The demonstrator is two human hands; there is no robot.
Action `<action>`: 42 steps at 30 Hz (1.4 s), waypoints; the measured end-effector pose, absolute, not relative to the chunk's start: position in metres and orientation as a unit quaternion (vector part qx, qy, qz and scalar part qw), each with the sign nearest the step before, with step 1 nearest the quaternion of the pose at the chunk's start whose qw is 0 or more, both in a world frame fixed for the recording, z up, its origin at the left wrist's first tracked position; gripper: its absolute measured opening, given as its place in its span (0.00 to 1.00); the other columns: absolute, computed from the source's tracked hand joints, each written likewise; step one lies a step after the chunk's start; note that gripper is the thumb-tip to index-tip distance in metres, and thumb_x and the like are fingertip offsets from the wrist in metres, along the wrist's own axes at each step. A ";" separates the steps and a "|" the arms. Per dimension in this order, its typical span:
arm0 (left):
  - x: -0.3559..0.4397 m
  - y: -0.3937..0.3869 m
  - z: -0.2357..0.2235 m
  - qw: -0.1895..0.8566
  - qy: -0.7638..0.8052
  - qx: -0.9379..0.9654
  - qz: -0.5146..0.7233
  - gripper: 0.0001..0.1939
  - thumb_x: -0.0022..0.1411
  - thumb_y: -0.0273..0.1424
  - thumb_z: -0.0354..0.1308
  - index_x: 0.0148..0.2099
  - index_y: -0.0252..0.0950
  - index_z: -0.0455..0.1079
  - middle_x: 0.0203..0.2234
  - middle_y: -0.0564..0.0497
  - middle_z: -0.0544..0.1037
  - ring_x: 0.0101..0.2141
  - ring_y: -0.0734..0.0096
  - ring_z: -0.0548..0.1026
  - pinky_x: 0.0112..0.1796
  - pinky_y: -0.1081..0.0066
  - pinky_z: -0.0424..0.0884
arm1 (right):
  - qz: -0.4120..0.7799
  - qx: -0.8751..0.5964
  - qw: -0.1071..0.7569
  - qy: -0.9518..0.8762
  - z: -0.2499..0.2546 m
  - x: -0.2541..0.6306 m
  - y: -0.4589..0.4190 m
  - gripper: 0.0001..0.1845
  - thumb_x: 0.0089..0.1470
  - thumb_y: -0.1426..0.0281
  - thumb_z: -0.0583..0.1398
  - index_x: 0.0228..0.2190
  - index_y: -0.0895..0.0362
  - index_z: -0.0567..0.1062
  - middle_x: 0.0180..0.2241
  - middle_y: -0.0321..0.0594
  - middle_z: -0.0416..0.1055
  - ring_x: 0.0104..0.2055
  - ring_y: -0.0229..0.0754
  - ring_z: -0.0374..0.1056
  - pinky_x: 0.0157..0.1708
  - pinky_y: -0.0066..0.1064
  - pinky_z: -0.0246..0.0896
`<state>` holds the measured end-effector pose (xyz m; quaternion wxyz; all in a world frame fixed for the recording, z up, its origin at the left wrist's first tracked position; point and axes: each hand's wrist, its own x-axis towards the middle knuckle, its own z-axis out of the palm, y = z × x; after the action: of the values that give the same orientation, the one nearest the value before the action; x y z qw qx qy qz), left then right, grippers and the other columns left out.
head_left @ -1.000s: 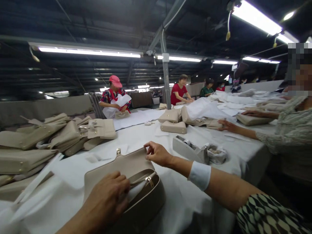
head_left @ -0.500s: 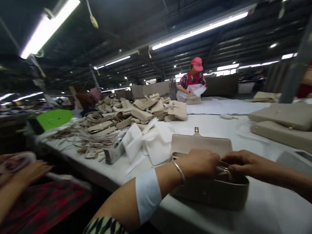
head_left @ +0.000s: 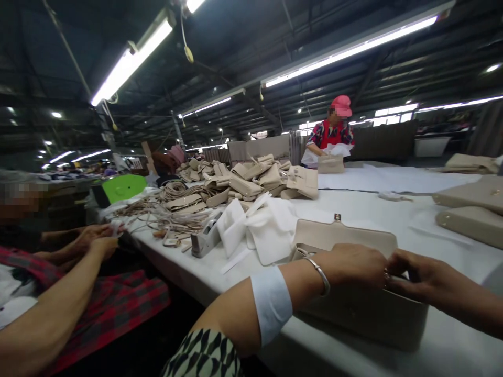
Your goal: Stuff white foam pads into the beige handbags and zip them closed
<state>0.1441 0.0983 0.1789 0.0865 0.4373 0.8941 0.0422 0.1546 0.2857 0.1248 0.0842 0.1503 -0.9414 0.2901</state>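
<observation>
A beige handbag (head_left: 365,319) stands on the white-covered table in front of me, its flap (head_left: 349,230) raised and a metal clasp (head_left: 337,217) at the flap's top edge. My left hand (head_left: 359,264), with a silver bangle on the wrist, reaches across the bag's mouth, fingers closed. Facing it, my right hand (head_left: 416,275) pinches at the same spot of the opening. A small shiny bit shows between the fingertips; its kind is hidden. Both hands grip at the bag's upper edge, covering most of the inside.
White padding sheets (head_left: 271,230) and a grey tape dispenser (head_left: 204,242) lie left of the bag. Beyond are piled beige bags (head_left: 251,178) and straps (head_left: 173,191). More bags (head_left: 471,209) lie right. One co-worker (head_left: 334,131) stands across; another's hands (head_left: 94,241) work at left.
The view has swung left, so everything sits further right. My hands have drawn together at the bag's mouth. The left co-worker's hands show closer to the table edge.
</observation>
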 end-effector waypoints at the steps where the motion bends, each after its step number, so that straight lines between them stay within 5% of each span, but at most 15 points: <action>1: 0.147 0.097 0.181 0.096 0.891 0.442 0.040 0.17 0.59 0.37 0.47 0.46 0.34 0.67 0.40 0.42 0.76 0.37 0.58 0.75 0.29 0.67 0.67 | 0.315 0.158 0.044 -0.935 0.124 0.156 0.288 0.21 0.39 0.50 0.62 0.25 0.55 0.75 0.22 0.39 0.69 0.25 0.41 0.63 0.24 0.30 0.58; 5: 0.153 0.094 0.184 0.097 0.887 0.450 0.036 0.22 0.53 0.37 0.53 0.49 0.33 0.64 0.38 0.43 0.76 0.35 0.58 0.75 0.28 0.68 0.67 | 0.430 0.135 -0.055 -0.891 0.118 0.155 0.296 0.23 0.44 0.49 0.60 0.29 0.57 0.76 0.25 0.42 0.71 0.27 0.42 0.63 0.26 0.30 0.57; 10: 0.150 0.100 0.172 0.049 0.903 0.423 0.059 0.16 0.56 0.37 0.51 0.45 0.36 0.67 0.37 0.43 0.77 0.36 0.57 0.75 0.29 0.66 0.68 | 0.451 0.096 -0.060 -0.885 0.118 0.154 0.292 0.23 0.40 0.47 0.62 0.22 0.56 0.76 0.21 0.43 0.69 0.24 0.42 0.62 0.25 0.32 0.54; 14: 0.144 0.100 0.162 0.017 0.907 0.414 0.074 0.16 0.60 0.40 0.47 0.43 0.36 0.69 0.36 0.41 0.78 0.37 0.54 0.76 0.30 0.65 0.68 | 0.448 0.135 -0.044 -0.883 0.129 0.163 0.286 0.22 0.47 0.49 0.59 0.26 0.55 0.78 0.26 0.46 0.73 0.27 0.44 0.65 0.28 0.33 0.57; 20: 0.148 0.100 0.163 -0.046 0.887 0.454 0.066 0.20 0.62 0.45 0.46 0.45 0.36 0.69 0.35 0.42 0.78 0.37 0.53 0.77 0.32 0.63 0.70 | 0.336 0.207 -0.003 -0.919 0.151 0.177 0.277 0.10 0.47 0.65 0.60 0.26 0.57 0.78 0.27 0.39 0.71 0.30 0.41 0.64 0.31 0.29 0.57; 24: 0.151 0.108 0.163 -0.058 0.899 0.431 0.049 0.19 0.66 0.37 0.38 0.43 0.37 0.69 0.34 0.42 0.79 0.35 0.53 0.78 0.32 0.62 0.70 | 0.280 0.190 0.022 -0.941 0.159 0.182 0.276 0.09 0.41 0.73 0.60 0.28 0.58 0.78 0.28 0.37 0.73 0.33 0.40 0.66 0.34 0.27 0.58; 33: 0.140 0.111 0.162 -0.028 0.911 0.410 0.028 0.17 0.65 0.36 0.39 0.40 0.35 0.68 0.34 0.42 0.78 0.36 0.53 0.76 0.33 0.62 0.67 | 0.104 0.097 0.006 -0.990 0.164 0.177 0.270 0.10 0.42 0.64 0.61 0.29 0.55 0.75 0.29 0.38 0.73 0.30 0.40 0.66 0.23 0.25 0.51; 42: 0.124 0.106 0.200 0.134 0.883 0.450 0.012 0.09 0.52 0.36 0.52 0.26 0.36 0.67 0.21 0.53 0.70 0.25 0.71 0.67 0.26 0.72 0.58 | 0.029 0.214 0.096 -0.972 0.159 0.209 0.266 0.09 0.52 0.67 0.56 0.25 0.57 0.73 0.36 0.36 0.70 0.27 0.34 0.63 0.26 0.28 0.48</action>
<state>0.1245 0.1062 0.2005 0.1343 0.4504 0.8826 0.0124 0.2086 0.2661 0.1590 0.0960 0.2138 -0.9717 0.0293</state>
